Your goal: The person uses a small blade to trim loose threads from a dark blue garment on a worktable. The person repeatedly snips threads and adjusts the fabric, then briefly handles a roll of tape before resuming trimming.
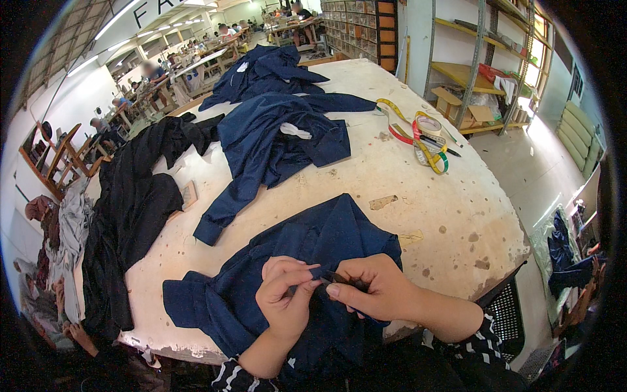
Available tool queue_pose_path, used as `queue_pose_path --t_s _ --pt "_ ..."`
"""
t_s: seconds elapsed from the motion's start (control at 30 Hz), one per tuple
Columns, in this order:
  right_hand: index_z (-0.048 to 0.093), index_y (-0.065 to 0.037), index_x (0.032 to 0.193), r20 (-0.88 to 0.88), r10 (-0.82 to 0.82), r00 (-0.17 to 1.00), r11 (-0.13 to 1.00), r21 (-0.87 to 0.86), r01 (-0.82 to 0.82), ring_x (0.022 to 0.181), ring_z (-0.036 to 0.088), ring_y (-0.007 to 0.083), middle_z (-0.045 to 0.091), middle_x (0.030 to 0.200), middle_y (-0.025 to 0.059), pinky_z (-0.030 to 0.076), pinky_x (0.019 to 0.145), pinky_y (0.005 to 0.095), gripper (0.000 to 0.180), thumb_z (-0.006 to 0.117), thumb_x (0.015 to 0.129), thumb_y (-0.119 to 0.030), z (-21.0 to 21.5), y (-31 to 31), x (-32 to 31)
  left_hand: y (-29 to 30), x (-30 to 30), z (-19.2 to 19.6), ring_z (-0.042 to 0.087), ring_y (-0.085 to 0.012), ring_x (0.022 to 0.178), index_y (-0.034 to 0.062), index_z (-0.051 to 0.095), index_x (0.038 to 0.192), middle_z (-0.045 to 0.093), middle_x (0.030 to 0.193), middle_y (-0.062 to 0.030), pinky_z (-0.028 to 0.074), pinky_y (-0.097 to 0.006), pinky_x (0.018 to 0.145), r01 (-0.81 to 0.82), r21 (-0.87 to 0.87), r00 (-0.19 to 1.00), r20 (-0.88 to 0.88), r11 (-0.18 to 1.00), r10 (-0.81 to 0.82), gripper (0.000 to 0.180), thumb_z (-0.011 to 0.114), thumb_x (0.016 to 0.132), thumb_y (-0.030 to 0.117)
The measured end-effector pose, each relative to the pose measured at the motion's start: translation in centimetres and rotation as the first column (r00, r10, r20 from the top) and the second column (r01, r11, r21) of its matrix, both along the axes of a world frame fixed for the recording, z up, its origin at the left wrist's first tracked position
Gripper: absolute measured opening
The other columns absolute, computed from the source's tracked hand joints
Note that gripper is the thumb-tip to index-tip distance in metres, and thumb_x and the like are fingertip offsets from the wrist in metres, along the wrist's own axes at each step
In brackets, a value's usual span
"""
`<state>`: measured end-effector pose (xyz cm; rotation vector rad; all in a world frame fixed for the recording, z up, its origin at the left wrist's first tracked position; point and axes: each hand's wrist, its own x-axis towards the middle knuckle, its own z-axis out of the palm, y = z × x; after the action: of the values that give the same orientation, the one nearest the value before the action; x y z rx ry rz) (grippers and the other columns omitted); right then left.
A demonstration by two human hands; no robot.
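A navy blue garment (287,238) lies bunched at the near edge of the worn, pale table (457,215), and part of it hangs toward me. My left hand (284,297) pinches a small fold of its cloth between thumb and fingertips. Close against those fingertips, my right hand (375,284) is closed around a small dark tool (328,277) with a narrow tip. Most of that tool is hidden by my fingers, so its exact kind does not show.
More navy garments (251,127) lie farther back, with black cloth (124,202) along the left edge. A tape measure (395,127), a tape roll (428,124) and a pen (450,151) sit at right. Another person's hand (81,340) is at lower left. Metal shelves (467,75) stand beyond.
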<state>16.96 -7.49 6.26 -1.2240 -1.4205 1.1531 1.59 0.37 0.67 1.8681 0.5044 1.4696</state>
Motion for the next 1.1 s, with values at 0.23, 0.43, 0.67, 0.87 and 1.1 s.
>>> queue_pose_path --t_s 0.23,0.43,0.67,0.87,1.1 --pt "0.05 -0.003 0.068 0.006 -0.027 1.0 1.0 -0.001 0.027 0.045 0.044 0.0061 0.048 0.052 0.0033 0.034 0.042 0.0244 0.025 0.057 0.086 -0.02 -0.2 0.05 -0.06 0.0 0.03 0.23 0.052 -0.0229 0.081 0.001 0.058 0.074 0.057 0.075 -0.0089 0.042 -0.033 0.075 -0.031 0.055 0.999 -0.034 0.998 0.033 0.013 0.069 0.069 0.003" --pt "0.048 -0.003 0.067 0.031 -0.096 0.995 0.991 0.1 0.093 0.046 0.039 0.0099 0.044 0.053 0.0075 0.033 0.044 0.0275 0.027 0.059 0.084 -0.021 -0.64 0.13 -0.48 -0.19 0.5 0.46 0.056 -0.0195 0.074 0.004 0.062 0.07 0.064 0.074 -0.0057 0.036 -0.031 0.074 -0.078 -0.013 0.996 0.05 0.997 0.078 0.012 0.072 0.064 0.002" --pt "0.047 -0.003 0.067 0.087 -0.078 0.993 0.99 0.126 0.067 0.047 0.039 0.0121 0.043 0.053 0.0084 0.035 0.045 0.0282 0.028 0.059 0.084 -0.022 -0.35 0.05 -0.33 -0.15 0.41 0.42 0.056 -0.0193 0.074 0.0046 0.062 0.071 0.064 0.074 -0.0052 0.036 -0.031 0.075 -0.082 -0.013 0.996 0.04 0.997 0.083 0.012 0.072 0.064 0.002" --pt "0.048 -0.002 0.069 0.111 -0.056 0.992 0.991 0.126 0.042 0.046 0.043 0.0166 0.046 0.055 0.0103 0.036 0.046 0.0298 0.027 0.059 0.084 -0.022 -0.41 0.14 -0.14 0.02 -0.03 0.25 0.051 -0.0228 0.082 0.001 0.059 0.073 0.059 0.077 -0.0091 0.04 -0.033 0.076 -0.04 0.034 0.998 -0.043 0.999 0.042 0.014 0.07 0.072 0.009" --pt "0.05 -0.003 0.07 0.11 -0.047 0.993 0.991 0.127 0.033 0.047 0.044 0.0174 0.047 0.055 0.0105 0.036 0.046 0.0302 0.026 0.058 0.084 -0.023 -0.34 0.14 -0.12 -0.05 -0.01 0.4 0.051 -0.0226 0.081 0.0016 0.059 0.073 0.059 0.076 -0.0087 0.04 -0.033 0.075 -0.05 0.048 0.997 -0.05 0.998 0.053 0.013 0.069 0.072 0.009"
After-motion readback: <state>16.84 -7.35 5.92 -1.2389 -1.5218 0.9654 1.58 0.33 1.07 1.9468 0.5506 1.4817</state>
